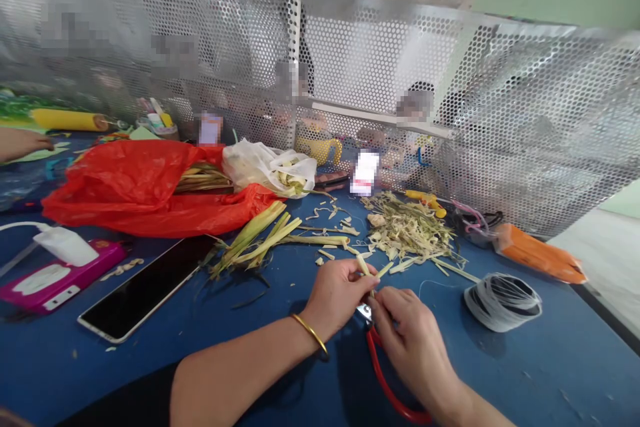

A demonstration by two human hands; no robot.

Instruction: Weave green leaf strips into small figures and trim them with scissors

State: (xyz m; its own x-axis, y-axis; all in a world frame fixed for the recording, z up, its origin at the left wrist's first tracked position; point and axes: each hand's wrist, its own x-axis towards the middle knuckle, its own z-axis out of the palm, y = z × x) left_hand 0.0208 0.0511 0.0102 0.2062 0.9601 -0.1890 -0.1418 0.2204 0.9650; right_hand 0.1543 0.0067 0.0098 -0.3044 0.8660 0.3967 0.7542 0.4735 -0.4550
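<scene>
My left hand, a gold bangle on its wrist, pinches a pale yellow-green plant strip between thumb and fingers. Right beside it, my right hand is closed, its thumb and fingertips meeting at the lower end of the same strip. Red-handled cutters show below the two hands, one handle curving under my right hand; their tips are hidden. A bundle of pale plant strips lies to the left of my hands. Beyond them spreads a heap of plant scraps.
A spool of clear line stands at right, near an orange packet. A phone, a magenta power strip and a red plastic bag occupy the left. A perforated metal screen borders the back. Another person's hand is at far left.
</scene>
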